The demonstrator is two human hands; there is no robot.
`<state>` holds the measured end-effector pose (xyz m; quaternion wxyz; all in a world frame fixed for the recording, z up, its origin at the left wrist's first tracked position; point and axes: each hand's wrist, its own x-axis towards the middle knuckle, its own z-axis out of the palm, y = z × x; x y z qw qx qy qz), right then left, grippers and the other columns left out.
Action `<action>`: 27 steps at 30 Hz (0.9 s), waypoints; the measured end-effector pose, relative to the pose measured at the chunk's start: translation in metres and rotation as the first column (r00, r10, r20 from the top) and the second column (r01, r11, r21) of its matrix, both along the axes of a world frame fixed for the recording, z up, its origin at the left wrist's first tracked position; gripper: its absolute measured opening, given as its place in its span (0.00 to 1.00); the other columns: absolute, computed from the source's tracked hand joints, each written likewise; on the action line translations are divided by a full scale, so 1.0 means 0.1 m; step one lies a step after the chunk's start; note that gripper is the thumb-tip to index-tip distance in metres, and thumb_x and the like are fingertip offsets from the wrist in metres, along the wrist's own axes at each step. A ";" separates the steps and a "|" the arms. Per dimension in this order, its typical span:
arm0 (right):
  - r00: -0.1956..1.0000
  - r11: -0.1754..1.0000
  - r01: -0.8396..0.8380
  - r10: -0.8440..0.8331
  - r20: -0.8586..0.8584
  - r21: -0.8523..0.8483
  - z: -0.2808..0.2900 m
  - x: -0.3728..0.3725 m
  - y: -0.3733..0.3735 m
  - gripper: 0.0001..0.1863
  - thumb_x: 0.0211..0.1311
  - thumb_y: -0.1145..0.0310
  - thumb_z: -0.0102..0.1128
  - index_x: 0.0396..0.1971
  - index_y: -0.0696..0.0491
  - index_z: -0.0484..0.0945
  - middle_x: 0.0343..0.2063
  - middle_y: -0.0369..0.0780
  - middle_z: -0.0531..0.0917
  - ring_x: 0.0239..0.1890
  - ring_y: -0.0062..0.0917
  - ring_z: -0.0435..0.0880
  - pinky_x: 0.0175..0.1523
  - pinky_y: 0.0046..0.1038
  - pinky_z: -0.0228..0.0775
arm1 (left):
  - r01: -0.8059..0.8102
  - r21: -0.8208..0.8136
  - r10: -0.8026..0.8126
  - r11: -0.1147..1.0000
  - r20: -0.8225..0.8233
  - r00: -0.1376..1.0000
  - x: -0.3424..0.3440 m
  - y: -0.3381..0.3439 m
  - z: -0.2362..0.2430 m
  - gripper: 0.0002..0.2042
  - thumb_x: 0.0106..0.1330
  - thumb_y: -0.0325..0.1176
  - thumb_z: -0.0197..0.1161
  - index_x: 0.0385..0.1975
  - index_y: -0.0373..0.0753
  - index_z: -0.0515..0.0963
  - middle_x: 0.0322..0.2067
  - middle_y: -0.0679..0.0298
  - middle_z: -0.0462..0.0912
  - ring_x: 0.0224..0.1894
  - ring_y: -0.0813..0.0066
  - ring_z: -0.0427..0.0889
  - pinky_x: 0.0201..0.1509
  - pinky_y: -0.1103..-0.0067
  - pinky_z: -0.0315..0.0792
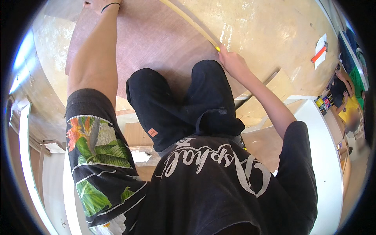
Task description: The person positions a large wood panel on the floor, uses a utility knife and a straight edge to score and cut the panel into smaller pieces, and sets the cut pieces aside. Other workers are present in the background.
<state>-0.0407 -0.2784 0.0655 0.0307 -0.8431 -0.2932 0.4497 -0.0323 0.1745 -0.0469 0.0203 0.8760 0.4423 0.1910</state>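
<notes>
I kneel on a thin reddish-brown plywood sheet [156, 43] that lies on a pale, scuffed wooden surface. My right hand [233, 62] is at the sheet's right edge, its fingers closed on a small bright yellow thing [217, 49] of which only the tip shows. From that tip a long, narrow, pale strip [188, 18] runs up and leftward along the sheet's edge. My left arm reaches forward over the sheet. At the top rim, my left hand [94, 4] is mostly cut off, so its fingers and anything in them are hidden.
An orange-handled tool [319, 54] rests on white paper [321, 45] at the right. Loose board pieces [270, 94] lie beside my right knee. White panels [323, 156] stand to either side. Another person in yellow [350, 113] is at the far right, near small packages [324, 103].
</notes>
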 end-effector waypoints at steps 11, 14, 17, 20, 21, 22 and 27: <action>0.999 0.993 -0.021 0.026 0.038 -0.118 0.15 -0.31 -0.97 0.11 0.71 0.62 0.48 0.45 0.53 0.65 0.23 0.52 0.82 0.25 0.51 0.83 0.29 0.49 0.76 | -0.002 -0.012 0.002 1.000 -0.036 0.999 0.00 -0.02 -0.01 0.16 0.71 0.40 0.45 0.49 0.39 0.75 0.49 0.44 0.75 0.53 0.42 0.71 0.58 0.53 0.64; 0.995 0.997 0.015 -0.007 0.098 -0.079 0.05 -0.39 -1.07 0.11 0.71 0.62 0.48 0.44 0.53 0.65 0.22 0.51 0.82 0.25 0.50 0.83 0.29 0.48 0.76 | 0.026 0.016 -0.025 1.000 -0.050 0.998 -0.03 -0.01 -0.04 0.15 0.71 0.40 0.46 0.48 0.40 0.75 0.48 0.47 0.75 0.52 0.45 0.72 0.57 0.55 0.64; 0.997 0.995 0.012 -0.004 0.079 -0.099 -0.04 -0.42 -1.24 0.11 0.71 0.62 0.48 0.44 0.52 0.66 0.21 0.50 0.81 0.24 0.49 0.83 0.29 0.48 0.77 | 0.014 -0.005 -0.014 1.000 -0.075 0.997 -0.04 0.02 -0.07 0.19 0.71 0.46 0.44 0.52 0.45 0.75 0.52 0.49 0.72 0.58 0.48 0.67 0.62 0.55 0.57; 0.998 0.959 -0.050 0.054 0.008 -0.279 0.02 -0.45 -1.46 0.11 0.71 0.61 0.48 0.44 0.52 0.66 0.21 0.50 0.81 0.23 0.50 0.82 0.29 0.47 0.76 | 0.029 0.003 -0.029 1.000 -0.064 0.998 -0.02 0.03 -0.07 0.17 0.71 0.45 0.45 0.49 0.44 0.75 0.50 0.50 0.72 0.56 0.50 0.67 0.63 0.56 0.54; 0.998 0.980 -0.018 0.029 0.055 -0.196 0.08 -0.46 -1.49 0.12 0.71 0.61 0.48 0.44 0.53 0.66 0.21 0.50 0.81 0.24 0.50 0.82 0.30 0.47 0.76 | 0.034 0.021 -0.033 0.999 -0.044 0.998 -0.01 0.03 -0.06 0.16 0.71 0.44 0.46 0.47 0.42 0.74 0.49 0.51 0.72 0.54 0.51 0.68 0.62 0.57 0.54; 0.997 0.990 -0.007 0.017 0.069 -0.142 0.14 -0.49 -1.46 0.12 0.71 0.60 0.48 0.44 0.53 0.66 0.21 0.50 0.81 0.25 0.51 0.82 0.31 0.47 0.77 | 0.026 -0.008 -0.027 1.000 -0.043 0.999 -0.01 0.03 -0.04 0.16 0.71 0.44 0.46 0.47 0.42 0.74 0.49 0.51 0.72 0.53 0.51 0.68 0.62 0.57 0.54; 0.961 0.967 0.254 -0.250 0.118 -0.011 0.57 -0.34 -0.64 0.13 0.71 0.63 0.50 0.48 0.55 0.68 0.24 0.54 0.81 0.29 0.52 0.83 0.33 0.48 0.74 | -0.002 0.003 0.002 1.000 -0.046 0.999 0.01 -0.02 0.10 0.14 0.70 0.41 0.47 0.46 0.41 0.74 0.47 0.52 0.73 0.52 0.53 0.69 0.62 0.58 0.55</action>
